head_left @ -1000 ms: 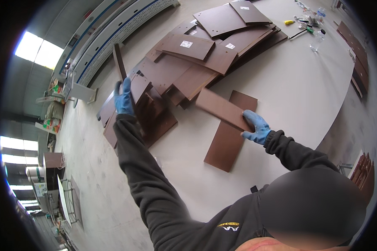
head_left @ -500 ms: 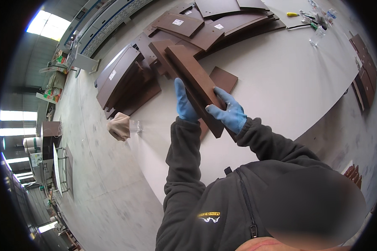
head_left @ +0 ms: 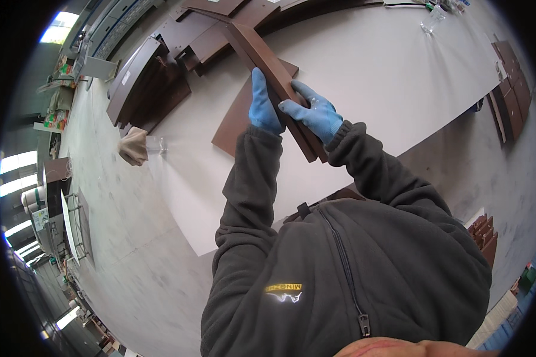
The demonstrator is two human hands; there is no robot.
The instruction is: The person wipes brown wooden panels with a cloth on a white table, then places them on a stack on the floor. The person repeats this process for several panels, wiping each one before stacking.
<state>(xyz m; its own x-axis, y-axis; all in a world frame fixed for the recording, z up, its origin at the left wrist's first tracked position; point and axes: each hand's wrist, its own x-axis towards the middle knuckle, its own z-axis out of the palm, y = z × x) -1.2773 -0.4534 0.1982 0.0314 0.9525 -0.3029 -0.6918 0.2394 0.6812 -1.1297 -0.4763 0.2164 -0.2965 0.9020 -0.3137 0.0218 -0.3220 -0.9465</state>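
Note:
A pair of long, narrow brown boards (head_left: pixel 278 76) is held over the white table (head_left: pixel 393 89), lying side by side and slanting up toward the far left. My left hand (head_left: pixel 264 106), in a blue glove, presses against their left side with the thumb pointing up along it. From the right, my gloved right hand (head_left: pixel 317 114) grips them, its thumb and fingers across the upper face. Beneath them a flat brown panel (head_left: pixel 233 122) rests on the table, partly covered by the boards and my left hand.
Curved brown panels (head_left: pixel 142 83) are stacked at the left, with more flat panels (head_left: pixel 205 38) at the back. Near the left edge sit a beige cloth (head_left: pixel 134 147) and a clear plastic container (head_left: pixel 156 144). Another clear container (head_left: pixel 433 21) stands far right. More brown pieces (head_left: pixel 511 89) lie beyond the right edge.
The two boards were offset with a gap between them; now they lie closer and more evenly aligned. Both hands still hold them. The view has shifted, showing more of the panel underneath.

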